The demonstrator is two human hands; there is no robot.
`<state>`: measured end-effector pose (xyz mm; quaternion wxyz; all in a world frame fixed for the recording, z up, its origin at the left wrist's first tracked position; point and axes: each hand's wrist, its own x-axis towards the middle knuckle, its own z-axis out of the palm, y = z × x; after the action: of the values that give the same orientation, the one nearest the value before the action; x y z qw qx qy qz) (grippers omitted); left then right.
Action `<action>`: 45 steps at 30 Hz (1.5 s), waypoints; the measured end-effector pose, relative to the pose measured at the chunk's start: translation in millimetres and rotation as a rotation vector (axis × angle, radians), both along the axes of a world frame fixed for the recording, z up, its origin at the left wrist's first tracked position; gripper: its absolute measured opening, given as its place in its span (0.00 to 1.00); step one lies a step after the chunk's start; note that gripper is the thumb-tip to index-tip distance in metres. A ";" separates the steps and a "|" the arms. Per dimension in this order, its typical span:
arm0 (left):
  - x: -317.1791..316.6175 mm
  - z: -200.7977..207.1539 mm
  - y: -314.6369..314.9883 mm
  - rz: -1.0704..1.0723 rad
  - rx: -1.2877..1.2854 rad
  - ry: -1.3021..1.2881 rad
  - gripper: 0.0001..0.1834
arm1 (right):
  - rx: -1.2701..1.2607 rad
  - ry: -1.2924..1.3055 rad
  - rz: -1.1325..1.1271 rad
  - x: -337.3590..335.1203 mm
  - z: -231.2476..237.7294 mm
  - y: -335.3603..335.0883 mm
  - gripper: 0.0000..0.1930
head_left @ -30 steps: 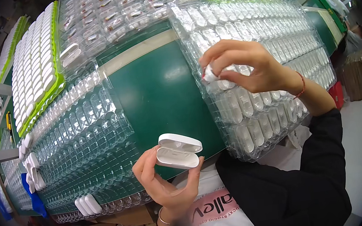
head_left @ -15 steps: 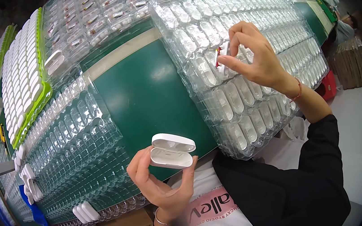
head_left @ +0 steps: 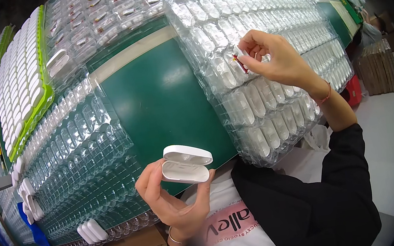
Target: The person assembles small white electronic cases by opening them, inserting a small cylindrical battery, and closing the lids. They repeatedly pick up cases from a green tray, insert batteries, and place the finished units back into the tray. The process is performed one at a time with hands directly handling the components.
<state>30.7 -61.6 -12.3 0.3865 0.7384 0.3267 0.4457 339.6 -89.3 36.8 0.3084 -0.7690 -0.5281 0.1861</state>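
Note:
My left hand (head_left: 175, 207) is closed round the ends of a white earbud charging case (head_left: 187, 172). The lid of the case is raised, and its hollow inside faces up. To the right, my right hand (head_left: 275, 59) pinches a small white part with red wires (head_left: 240, 62) between thumb and fingers. That hand hangs over a clear plastic blister tray (head_left: 233, 101) with rows of oval pockets holding white pieces. My fingers partly hide the small part.
A second clear blister tray (head_left: 80, 137) lies on the green tabletop (head_left: 164, 92) at left. Behind it stand a lime-green tray of white cases (head_left: 22, 78) and trays of small wired parts (head_left: 104, 11). Several white cases (head_left: 92, 230) rest at the near left edge. Stacked cardboard (head_left: 378, 68) stands far right.
My right hand has shifted slightly left and down over the tray, and the small part has turned in its fingers. My left hand holds the open case almost unmoved.

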 end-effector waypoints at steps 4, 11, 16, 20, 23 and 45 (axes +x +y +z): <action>-0.6 -1.4 0.7 0.004 0.008 -0.002 0.46 | 0.208 -0.444 0.118 -1.5 -0.1 -5.4 0.09; -1.2 -5.7 1.1 -0.014 -0.011 -0.034 0.47 | -0.154 -0.024 0.039 -0.6 20.7 -3.2 0.09; 5.6 -2.6 4.3 0.005 0.025 0.023 0.46 | -0.077 0.085 0.099 3.6 24.9 -2.6 0.08; 12.9 -1.8 6.7 0.060 0.040 0.052 0.45 | -0.028 0.372 0.117 -22.0 34.4 2.4 0.08; 22.5 -4.2 8.6 0.129 0.034 0.065 0.41 | -0.025 0.616 0.200 -51.7 30.8 12.7 0.08; 25.0 -12.0 21.9 0.249 0.302 0.032 0.40 | 0.244 0.295 0.619 -103.1 6.4 32.5 0.11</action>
<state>55.7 -39.8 -24.3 0.2079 0.7488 0.3511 0.5223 236.5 -56.8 43.2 0.3997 -0.4953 -0.7039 0.3153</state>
